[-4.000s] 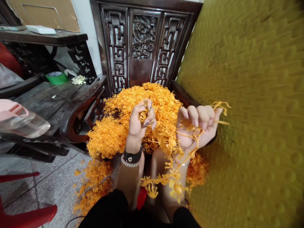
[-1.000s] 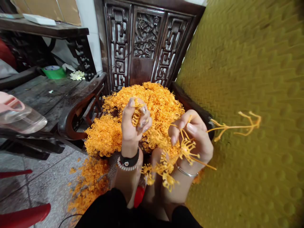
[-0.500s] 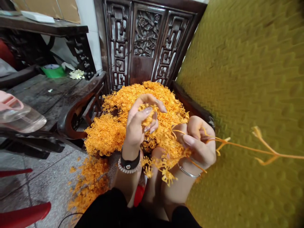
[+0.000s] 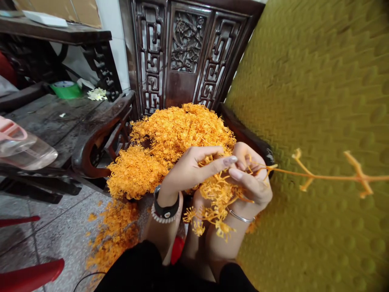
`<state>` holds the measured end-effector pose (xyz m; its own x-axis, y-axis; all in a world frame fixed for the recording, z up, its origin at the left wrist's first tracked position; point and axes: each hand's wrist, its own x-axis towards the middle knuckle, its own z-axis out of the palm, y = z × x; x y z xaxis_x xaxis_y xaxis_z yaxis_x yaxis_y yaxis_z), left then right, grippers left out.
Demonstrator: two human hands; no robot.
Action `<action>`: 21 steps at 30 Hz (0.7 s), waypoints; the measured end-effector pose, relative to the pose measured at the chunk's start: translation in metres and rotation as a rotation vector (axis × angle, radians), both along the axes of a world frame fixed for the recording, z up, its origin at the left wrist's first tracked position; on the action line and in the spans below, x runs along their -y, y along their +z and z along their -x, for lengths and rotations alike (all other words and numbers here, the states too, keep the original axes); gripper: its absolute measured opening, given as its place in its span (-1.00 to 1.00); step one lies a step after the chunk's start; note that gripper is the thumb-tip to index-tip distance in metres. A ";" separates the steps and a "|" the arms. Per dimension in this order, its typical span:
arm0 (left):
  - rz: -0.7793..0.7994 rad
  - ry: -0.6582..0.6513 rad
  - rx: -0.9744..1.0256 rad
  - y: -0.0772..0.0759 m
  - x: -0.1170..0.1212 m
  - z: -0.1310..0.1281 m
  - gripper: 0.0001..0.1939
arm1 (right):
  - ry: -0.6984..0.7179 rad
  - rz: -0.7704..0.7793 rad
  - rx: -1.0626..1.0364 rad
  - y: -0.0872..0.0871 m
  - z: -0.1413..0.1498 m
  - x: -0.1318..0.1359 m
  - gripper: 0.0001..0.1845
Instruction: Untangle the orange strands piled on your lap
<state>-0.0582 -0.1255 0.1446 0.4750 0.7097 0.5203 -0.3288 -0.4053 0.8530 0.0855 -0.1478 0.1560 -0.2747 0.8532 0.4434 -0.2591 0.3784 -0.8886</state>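
My right hand [image 4: 252,174] is closed on an orange plastic flower stem [image 4: 284,171]. Its bare forked end runs off to the right, while a bunch of small orange plastic flowers [image 4: 223,192] hangs below the fingers. My left hand [image 4: 203,164] curls over orange flower pieces [image 4: 206,160], only partly visible in its palm. Its thumb and fingertips meet the stem close to my right hand; the exact contact is hidden. Behind both hands a large heap of orange plastic flowers [image 4: 188,125] rests on a dark carved wooden chair [image 4: 200,44].
Fallen orange pieces [image 4: 115,235] lie on the tiled floor to the left. A second dark wooden chair [image 4: 39,121] holds a clear bottle [image 4: 33,152] with a pink lid and green tape [image 4: 66,90]. Along the right side stands a yellow textured sheet [image 4: 319,101].
My left hand has moved right and down from over the heap to my right hand. My right hand has shifted slightly left with the stem, whose bare end now shows more forks.
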 end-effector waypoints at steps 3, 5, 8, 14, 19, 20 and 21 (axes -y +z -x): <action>0.050 0.063 0.129 -0.005 -0.007 0.000 -0.71 | -0.046 0.048 0.048 0.002 -0.001 0.003 -0.79; -0.002 0.215 0.166 -0.006 -0.011 0.000 -0.69 | -0.092 0.075 0.172 0.004 0.003 0.006 -0.79; -0.097 0.367 0.144 -0.005 -0.012 -0.002 -0.67 | -0.189 0.071 0.295 0.009 0.014 0.008 -0.83; 0.257 0.051 0.424 -0.002 -0.010 -0.008 -0.61 | 0.091 -0.007 0.012 0.003 0.027 -0.002 -0.67; 0.449 -0.153 0.796 -0.002 -0.021 -0.005 -0.59 | 0.032 0.006 -0.255 0.000 0.038 -0.007 -0.71; 0.435 -0.163 0.805 -0.002 -0.022 -0.003 -0.66 | -0.112 0.050 -0.251 0.001 0.040 -0.007 -0.76; 0.411 -0.154 0.790 -0.002 -0.023 -0.002 -0.73 | -0.223 0.076 -0.231 0.001 0.040 -0.006 -0.79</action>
